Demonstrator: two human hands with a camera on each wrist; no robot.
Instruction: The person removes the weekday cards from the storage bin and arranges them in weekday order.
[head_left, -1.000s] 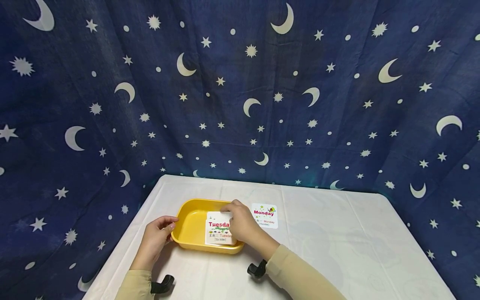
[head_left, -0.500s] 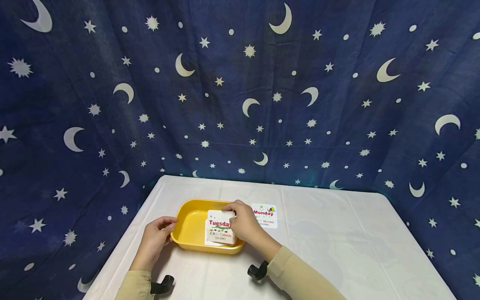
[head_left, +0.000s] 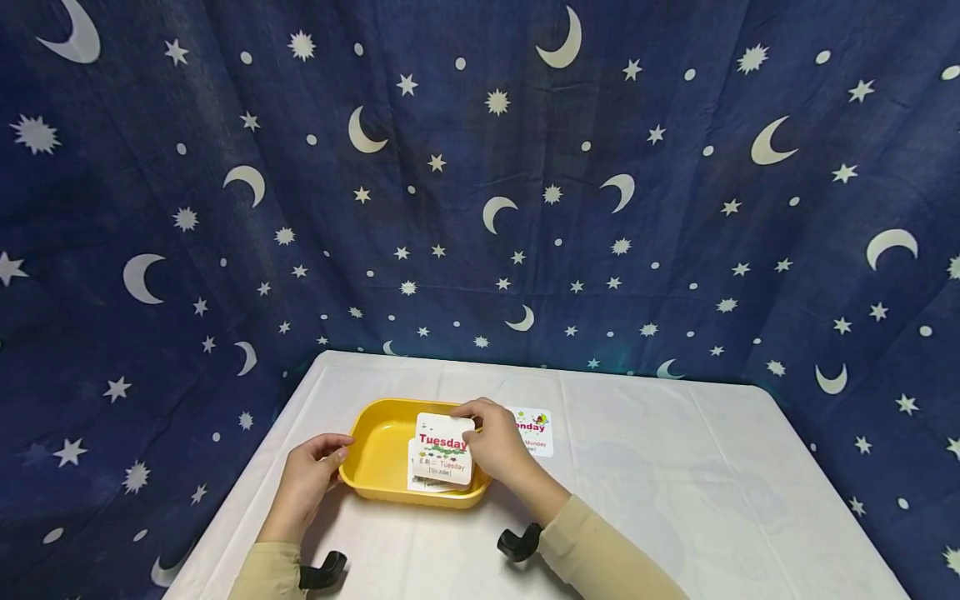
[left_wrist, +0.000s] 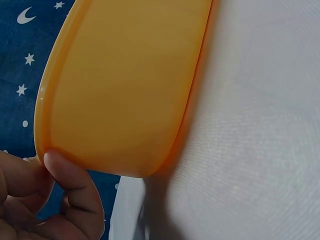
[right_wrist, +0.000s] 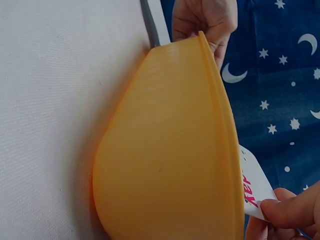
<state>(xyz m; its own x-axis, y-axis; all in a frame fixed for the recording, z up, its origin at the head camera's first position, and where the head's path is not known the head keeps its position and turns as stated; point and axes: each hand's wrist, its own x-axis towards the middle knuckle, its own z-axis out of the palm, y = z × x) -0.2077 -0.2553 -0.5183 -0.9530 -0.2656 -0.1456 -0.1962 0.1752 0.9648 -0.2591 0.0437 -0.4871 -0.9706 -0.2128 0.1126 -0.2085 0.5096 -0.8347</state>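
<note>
In the head view a yellow plastic tray (head_left: 375, 454) rests on the table. My left hand (head_left: 303, 479) pinches its left rim between thumb and fingers; the left wrist view shows the thumb (left_wrist: 75, 177) against the tray wall. At the tray's right side my right hand (head_left: 501, 446) pinches the right edge of a white "Tuesday" card (head_left: 441, 454), tilted up above another white card (head_left: 416, 486) lying in the tray and mostly covered. The right wrist view shows the pinched card (right_wrist: 255, 185) sticking up past the rim.
A "Monday" card (head_left: 534, 437) lies on the white-covered table (head_left: 675, 483) right of the tray, partly behind my right hand. A dark blue curtain (head_left: 450, 208) with moons and stars hangs behind the table and at its sides.
The Tuesday card has lifted and tilted up in my right hand, baring more of the card beneath it. My left hand stays on the tray rim.
</note>
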